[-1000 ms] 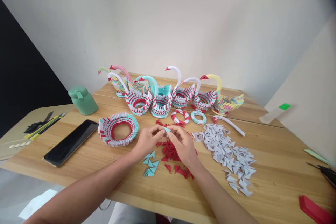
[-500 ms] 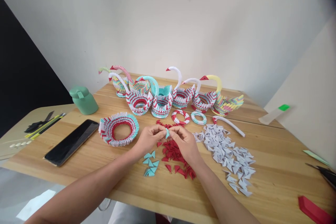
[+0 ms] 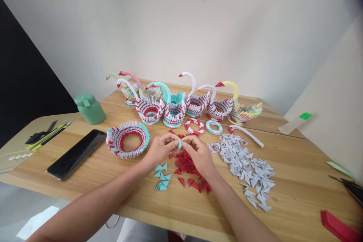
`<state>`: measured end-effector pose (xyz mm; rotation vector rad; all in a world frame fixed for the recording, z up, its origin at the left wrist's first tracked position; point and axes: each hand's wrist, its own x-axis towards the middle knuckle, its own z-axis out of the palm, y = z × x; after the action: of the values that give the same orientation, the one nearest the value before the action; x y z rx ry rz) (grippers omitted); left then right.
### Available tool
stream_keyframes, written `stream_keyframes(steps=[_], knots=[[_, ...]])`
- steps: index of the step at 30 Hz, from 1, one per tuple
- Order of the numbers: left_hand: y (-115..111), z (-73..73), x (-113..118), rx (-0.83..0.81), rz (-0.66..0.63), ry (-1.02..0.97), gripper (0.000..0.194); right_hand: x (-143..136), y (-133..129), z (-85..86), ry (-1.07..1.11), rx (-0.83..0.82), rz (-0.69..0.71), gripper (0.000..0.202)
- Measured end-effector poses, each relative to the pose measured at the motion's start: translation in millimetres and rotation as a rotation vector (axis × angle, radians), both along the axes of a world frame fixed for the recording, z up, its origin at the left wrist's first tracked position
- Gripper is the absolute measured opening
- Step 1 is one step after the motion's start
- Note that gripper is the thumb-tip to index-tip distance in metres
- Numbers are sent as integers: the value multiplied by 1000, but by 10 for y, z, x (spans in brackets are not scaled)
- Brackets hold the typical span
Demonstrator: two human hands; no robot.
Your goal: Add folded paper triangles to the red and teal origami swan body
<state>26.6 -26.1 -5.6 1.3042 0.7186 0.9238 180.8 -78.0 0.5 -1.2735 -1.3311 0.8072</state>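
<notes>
My left hand [image 3: 161, 150] and my right hand [image 3: 197, 152] meet over the table, both pinching one small teal folded paper piece [image 3: 180, 143] between their fingertips. Beneath and beside my right hand spreads a pile of red paper triangles [image 3: 186, 162]. Several teal triangles [image 3: 162, 177] lie below my left hand, near the table's front. Right of my right hand is a large heap of pale grey-white triangles [image 3: 241, 160]. A round basket-like paper body [image 3: 129, 140] in red, white and teal rests left of my left hand.
Several paper swans [image 3: 174, 111] stand in a row behind. Before them lie a red-white ring [image 3: 194, 126], a teal-white ring [image 3: 214, 127] and a white neck piece [image 3: 248, 135]. A phone [image 3: 76, 154] and green bottle [image 3: 90, 109] are left; a red object [image 3: 338, 225] is front right.
The view has shifted very slightly. Both hands still pinch the teal piece, which now looks a little more narrow and upright.
</notes>
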Motion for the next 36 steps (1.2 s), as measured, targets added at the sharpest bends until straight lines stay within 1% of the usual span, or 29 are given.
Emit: stream_keyframes(steps=[4,7,9,12,14,16,18,20,23,25,27,29,30,31,33,34,35,36], knots=[[3,5,5,-6,-43,-27,33,6,11,-8,55,9,-15,18],[4,-10,16,-54,-59,-19,37,5,13,-23,65,5,-21,19],[13,-19,20,-74,-43,-12,37,2,10,-28,38,0,-17,19],[26,-28,22,-39,-3,-1,30,2,3,-17,49,-19,11,22],[20,-37,23,42,23,18,23,4,1,1,113,-51,41,27],[-5,-47,22,164,54,63,15,5,3,18,162,-93,56,30],[-38,-57,14,299,89,134,12,3,9,24,173,-125,54,30],[-63,-72,3,395,120,207,15,-1,14,16,184,-147,52,29],[-61,-101,7,463,136,259,23,-4,15,-9,240,-175,67,29],[-50,-91,22,508,124,276,26,2,12,-25,299,-193,85,29],[-71,-10,8,580,109,304,29,17,13,-34,379,-204,111,28],[-154,161,-92,685,130,336,31,39,22,-39,459,-212,136,28],[-219,271,-186,767,169,350,30,50,29,-40,490,-216,147,28],[-296,384,-310,857,247,357,28,61,36,-42,511,-222,156,28],[-449,571,-616,994,448,354,27,74,44,-45,524,-238,165,28],[-512,625,-781,1001,556,336,26,76,45,-45,516,-246,167,28],[-556,640,-942,956,672,322,24,76,42,-44,501,-250,165,28],[-580,616,-1095,874,785,315,20,73,38,-41,480,-251,164,28]])
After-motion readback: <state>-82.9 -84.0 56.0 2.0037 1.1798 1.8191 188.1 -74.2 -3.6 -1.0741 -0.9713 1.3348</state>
